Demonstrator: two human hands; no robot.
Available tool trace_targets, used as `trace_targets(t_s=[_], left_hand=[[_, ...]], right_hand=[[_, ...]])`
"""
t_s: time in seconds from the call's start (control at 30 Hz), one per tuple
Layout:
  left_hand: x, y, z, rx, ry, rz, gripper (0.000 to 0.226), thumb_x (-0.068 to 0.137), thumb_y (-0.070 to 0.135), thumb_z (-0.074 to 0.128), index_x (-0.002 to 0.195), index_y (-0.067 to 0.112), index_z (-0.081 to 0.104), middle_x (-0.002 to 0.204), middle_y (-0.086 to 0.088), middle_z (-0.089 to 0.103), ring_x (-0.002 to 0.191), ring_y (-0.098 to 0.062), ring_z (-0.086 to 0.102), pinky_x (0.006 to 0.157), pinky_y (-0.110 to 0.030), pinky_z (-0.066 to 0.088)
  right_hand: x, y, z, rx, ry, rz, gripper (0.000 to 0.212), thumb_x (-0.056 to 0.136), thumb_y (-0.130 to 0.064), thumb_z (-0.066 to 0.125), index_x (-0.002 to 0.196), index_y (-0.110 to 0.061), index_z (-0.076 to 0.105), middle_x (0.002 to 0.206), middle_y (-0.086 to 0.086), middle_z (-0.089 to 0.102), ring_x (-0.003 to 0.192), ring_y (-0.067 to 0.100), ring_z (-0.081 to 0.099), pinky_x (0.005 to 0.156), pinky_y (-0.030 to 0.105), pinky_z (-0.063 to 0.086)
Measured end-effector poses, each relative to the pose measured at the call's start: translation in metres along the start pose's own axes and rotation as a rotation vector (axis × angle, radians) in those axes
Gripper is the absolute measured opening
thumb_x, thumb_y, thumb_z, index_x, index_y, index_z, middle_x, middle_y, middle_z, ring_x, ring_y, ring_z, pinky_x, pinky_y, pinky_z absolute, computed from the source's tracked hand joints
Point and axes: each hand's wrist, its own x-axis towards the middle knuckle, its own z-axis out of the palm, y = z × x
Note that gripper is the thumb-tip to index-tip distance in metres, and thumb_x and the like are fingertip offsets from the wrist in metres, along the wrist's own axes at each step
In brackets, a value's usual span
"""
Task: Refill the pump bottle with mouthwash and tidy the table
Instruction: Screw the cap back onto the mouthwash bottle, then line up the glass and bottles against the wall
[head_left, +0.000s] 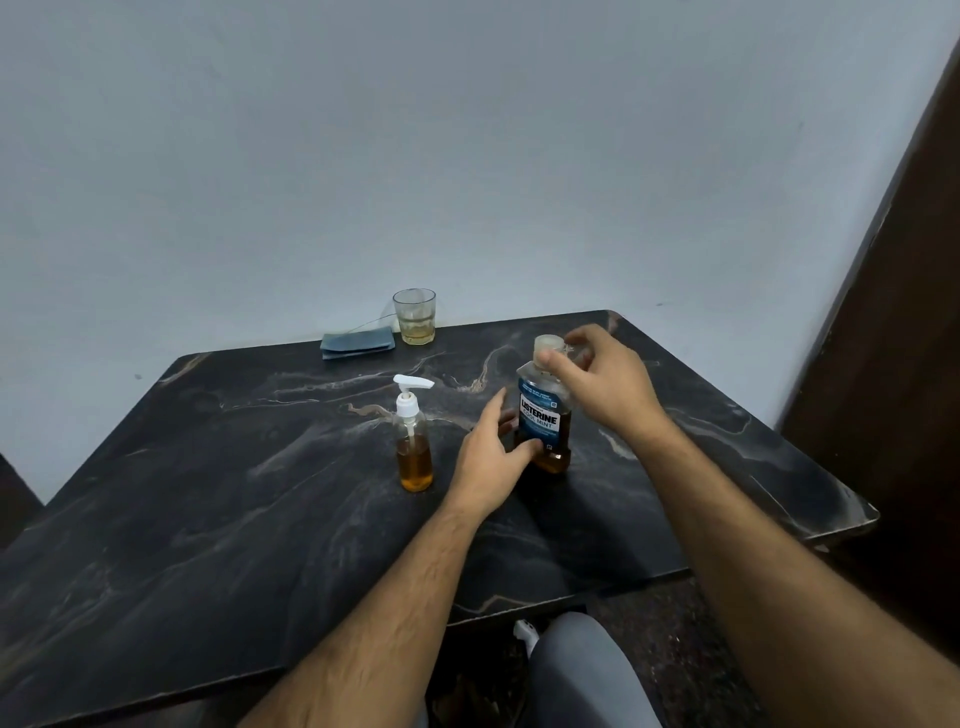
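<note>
A dark marble-patterned tabletop (234, 467) with pale veins fills the lower part of the view, pushed against a plain grey-white wall (467, 156). The landmark is the clear mouthwash bottle with a blue Listerine Cool Mint label (544, 415), standing upright on the table right of centre, with amber liquid visible below the label. The right hand (608, 382) reaches over from the right of this bottle, with thumb and fingertips closed around its clear plastic cap (548, 347) at the top. The left hand (493, 457) is on the bottle's left side, low down, thumb pressed against the lower front of the label and fingers curling behind; it seems to be steadying the bottle, though the fingers behind it are hidden and the grip cannot be fully judged. Just to the left of the mouthwash bottle, apart from the left hand, stands a small clear pump bottle with a white pump head (414, 439), upright and roughly half full of amber liquid. Beyond the mouthwash bottle and to its left, by the wall, sits a clear drinking glass (414, 317) holding a little pale yellow liquid, and beside that glass lies a folded blue-grey cloth (357, 344). Nearer than the bottle, below the table's front edge, a grey-clad knee (582, 670) shows.
</note>
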Motion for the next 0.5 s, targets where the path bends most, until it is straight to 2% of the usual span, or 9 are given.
trace_targets(t_s=[0.13,0.2,0.27,0.33,0.43,0.5], left_hand=[[-0.011,-0.001,-0.002,0.007,0.008,0.037,0.068,0.09,0.016,0.069,0.15,0.023,0.036,0.147,0.0,0.051,0.133,-0.011,0.049,0.111,-0.032,0.04],[-0.021,-0.001,-0.002,0.03,0.063,0.063,0.057,0.091,0.017,0.068,0.143,0.022,0.047,0.138,0.002,0.059,0.123,-0.007,0.056,0.102,-0.025,0.046],[-0.032,-0.004,-0.003,0.054,0.167,0.081,0.04,0.091,0.022,0.067,0.131,0.022,0.059,0.12,0.007,0.068,0.106,-0.001,0.063,0.092,-0.021,0.052],[-0.041,-0.01,-0.008,0.041,0.267,0.096,0.025,0.091,0.025,0.067,0.116,0.023,0.068,0.101,0.009,0.072,0.093,-0.002,0.068,0.085,-0.027,0.058],[-0.052,-0.02,-0.019,0.024,0.364,0.083,0.005,0.09,0.028,0.068,0.094,0.031,0.069,0.083,0.011,0.072,0.078,-0.005,0.071,0.074,-0.033,0.061],[-0.057,-0.027,-0.03,0.037,0.43,0.06,0.007,0.088,0.03,0.069,0.083,0.033,0.068,0.075,0.012,0.071,0.069,-0.006,0.07,0.07,-0.036,0.06]], right_hand=[[-0.021,0.019,0.013,0.279,0.025,0.156,0.057,0.087,-0.065,0.054,0.118,-0.017,0.061,0.106,0.0,0.069,0.097,0.012,0.065,0.072,0.026,0.05],[-0.035,0.023,0.021,0.324,0.128,0.171,0.05,0.089,-0.06,0.056,0.116,-0.018,0.061,0.103,-0.004,0.067,0.095,0.007,0.063,0.079,0.03,0.053],[-0.049,0.025,0.028,0.331,0.301,0.148,0.039,0.088,-0.056,0.06,0.107,-0.022,0.061,0.098,-0.007,0.065,0.089,0.005,0.062,0.08,0.035,0.056],[-0.062,0.023,0.034,0.328,0.419,0.11,0.025,0.087,-0.047,0.064,0.099,-0.025,0.059,0.095,-0.005,0.063,0.086,0.009,0.062,0.077,0.037,0.055],[-0.076,0.017,0.04,0.333,0.473,0.045,0.013,0.087,-0.029,0.067,0.092,-0.021,0.058,0.087,-0.002,0.061,0.078,0.014,0.059,0.071,0.039,0.053],[-0.082,0.012,0.045,0.333,0.46,-0.008,0.01,0.087,-0.02,0.068,0.086,-0.019,0.058,0.082,-0.001,0.06,0.073,0.015,0.058,0.067,0.039,0.052]])
